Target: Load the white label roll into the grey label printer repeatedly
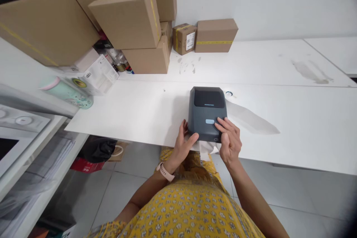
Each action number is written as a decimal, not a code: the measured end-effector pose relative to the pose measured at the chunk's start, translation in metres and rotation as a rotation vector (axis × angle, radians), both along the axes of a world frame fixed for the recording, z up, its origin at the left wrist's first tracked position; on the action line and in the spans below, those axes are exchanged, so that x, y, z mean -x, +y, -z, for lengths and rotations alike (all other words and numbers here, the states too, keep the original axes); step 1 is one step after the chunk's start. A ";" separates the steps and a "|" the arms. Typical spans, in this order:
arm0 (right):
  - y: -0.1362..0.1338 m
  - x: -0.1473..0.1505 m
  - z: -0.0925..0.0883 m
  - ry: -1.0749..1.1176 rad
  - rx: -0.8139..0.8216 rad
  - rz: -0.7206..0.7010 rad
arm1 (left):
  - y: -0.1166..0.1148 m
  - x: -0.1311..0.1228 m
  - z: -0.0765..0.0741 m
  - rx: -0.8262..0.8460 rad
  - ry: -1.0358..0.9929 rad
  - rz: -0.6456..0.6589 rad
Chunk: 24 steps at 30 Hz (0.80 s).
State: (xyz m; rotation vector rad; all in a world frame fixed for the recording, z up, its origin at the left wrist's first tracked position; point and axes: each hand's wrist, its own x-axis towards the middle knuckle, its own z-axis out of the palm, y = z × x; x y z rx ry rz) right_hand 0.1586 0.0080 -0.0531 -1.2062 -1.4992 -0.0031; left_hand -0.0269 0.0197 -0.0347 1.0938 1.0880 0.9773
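Cardboard boxes (131,22) well behind grey printer (206,113)

Printer (206,113) at frame centre: dark grey matt plastic, smooth. Paper strip (205,149) below it: thin, white. Worktop (292,126): white, smooth, scuffed upper right. Boxes (128,18) upper left: brown matt cardboard, yellow tape. Floor (292,193): pale glossy tile.

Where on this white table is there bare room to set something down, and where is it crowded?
Bare: the table right of the label printer, stained but empty, and the strip between the printer and the mint tumbler. Crowded: the back left corner, stacked with cardboard boxes and small packages. The left hand and right hand flank the printer's front, where paper hangs out.
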 end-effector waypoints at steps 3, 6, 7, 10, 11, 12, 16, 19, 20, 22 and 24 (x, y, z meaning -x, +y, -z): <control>-0.003 -0.001 -0.007 0.037 0.067 -0.037 | -0.018 0.011 0.005 0.021 0.130 -0.074; -0.003 0.001 -0.008 0.053 0.089 -0.026 | -0.028 0.008 0.008 0.177 0.107 0.126; -0.003 0.002 -0.008 0.052 0.089 -0.013 | -0.028 0.004 0.007 0.242 0.058 0.240; -0.002 0.004 -0.007 0.030 0.083 0.002 | -0.020 -0.015 0.002 0.390 -0.099 0.472; -0.002 0.004 -0.006 0.020 0.081 -0.003 | -0.016 -0.021 0.000 0.411 -0.127 0.483; -0.002 0.003 -0.006 0.010 0.080 -0.012 | -0.013 -0.026 -0.002 0.415 -0.148 0.487; -0.002 0.001 -0.007 -0.021 0.083 -0.024 | -0.010 -0.035 -0.005 0.321 -0.171 0.487; -0.002 0.001 -0.008 -0.024 0.081 -0.001 | -0.013 -0.034 -0.002 0.251 -0.140 0.495; -0.002 0.001 -0.008 -0.026 0.084 0.007 | -0.014 -0.034 0.000 0.237 -0.126 0.487; -0.002 0.001 -0.011 -0.052 0.103 0.022 | -0.014 -0.034 0.005 0.202 -0.090 0.466; -0.002 0.001 -0.015 -0.121 0.146 0.033 | -0.011 -0.032 0.009 0.144 -0.036 0.450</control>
